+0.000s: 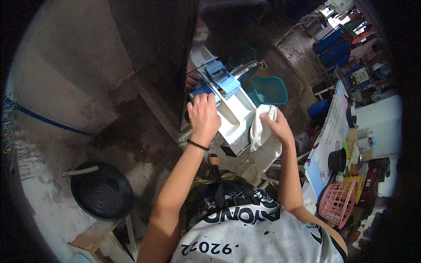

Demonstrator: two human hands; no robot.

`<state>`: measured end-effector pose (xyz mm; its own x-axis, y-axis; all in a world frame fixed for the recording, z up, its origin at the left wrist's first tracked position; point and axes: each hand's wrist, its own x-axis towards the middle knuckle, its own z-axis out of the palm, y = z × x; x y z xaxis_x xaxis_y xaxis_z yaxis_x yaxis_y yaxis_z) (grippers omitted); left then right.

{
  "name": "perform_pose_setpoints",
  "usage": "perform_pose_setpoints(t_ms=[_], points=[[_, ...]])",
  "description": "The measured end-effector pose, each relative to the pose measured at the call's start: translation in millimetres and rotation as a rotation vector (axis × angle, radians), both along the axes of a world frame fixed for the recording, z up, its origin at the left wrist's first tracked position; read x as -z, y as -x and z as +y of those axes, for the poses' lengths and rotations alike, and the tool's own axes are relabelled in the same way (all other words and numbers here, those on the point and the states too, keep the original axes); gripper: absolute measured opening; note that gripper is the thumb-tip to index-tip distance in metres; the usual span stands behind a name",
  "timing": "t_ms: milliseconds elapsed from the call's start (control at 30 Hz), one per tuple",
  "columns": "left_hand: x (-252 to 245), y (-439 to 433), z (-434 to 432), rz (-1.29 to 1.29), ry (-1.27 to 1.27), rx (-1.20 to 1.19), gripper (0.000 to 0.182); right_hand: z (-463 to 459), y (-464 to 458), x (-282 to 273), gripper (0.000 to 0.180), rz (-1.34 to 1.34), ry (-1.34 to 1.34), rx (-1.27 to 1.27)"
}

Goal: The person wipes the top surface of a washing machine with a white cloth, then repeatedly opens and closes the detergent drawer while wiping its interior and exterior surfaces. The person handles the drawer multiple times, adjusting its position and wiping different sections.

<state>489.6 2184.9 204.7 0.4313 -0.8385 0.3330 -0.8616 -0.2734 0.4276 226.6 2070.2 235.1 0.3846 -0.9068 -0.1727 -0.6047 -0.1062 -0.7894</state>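
Observation:
In front of me stands a long white plastic unit (pixel 246 102) with recessed trays and raised edges. A light-blue plastic part (pixel 222 79) sits across its top. My left hand (pixel 204 115), with a dark beaded bracelet at the wrist, curls its fingers over a blue plastic edge (pixel 217 99) on the unit's left side; its fingertips are hidden. A white cloth (pixel 263 126) is pinched in my right hand (pixel 279 126) beside the unit's near right corner, and part of it hangs down.
A teal plastic basket (pixel 274 90) stands beyond the unit. On the left, a black basin (pixel 102 190) sits near a wooden stand (pixel 95 238). To the right are a printed banner (pixel 329 141), a black pot (pixel 337 160) and a pink plastic basket (pixel 338 203).

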Motion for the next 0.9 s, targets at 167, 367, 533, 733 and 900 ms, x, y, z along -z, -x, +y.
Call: perform_pose_setpoints(t_ms=[167, 367, 533, 733, 900], points=[[1.0, -8.5, -19.5, -0.106, -0.182, 0.009, 0.016, -22.1, -12.7, 11.0, 0.050, 0.017, -0.295, -0.065], [-12.8, -5.2, -26.1, -0.286, -0.081, 0.023, 0.014, -45.5, -12.8, -2.7, 0.053, 0.202, -0.090, -0.248], [-15.1, 11.3, -19.1, -0.145, -0.016, -0.119, 0.028, -65.6, -18.2, -19.1, 0.062, -0.049, 0.304, -0.494], [9.5, 36.0, -24.3, 0.015, 0.217, -0.312, 0.039, -96.2, -79.8, -33.5, 0.057, 0.085, 0.571, -0.758], [22.4, 41.3, -29.4, -0.083, 0.324, -0.362, 0.035, -109.1, -120.6, -11.9, 0.058, 0.106, 0.755, -0.879]])
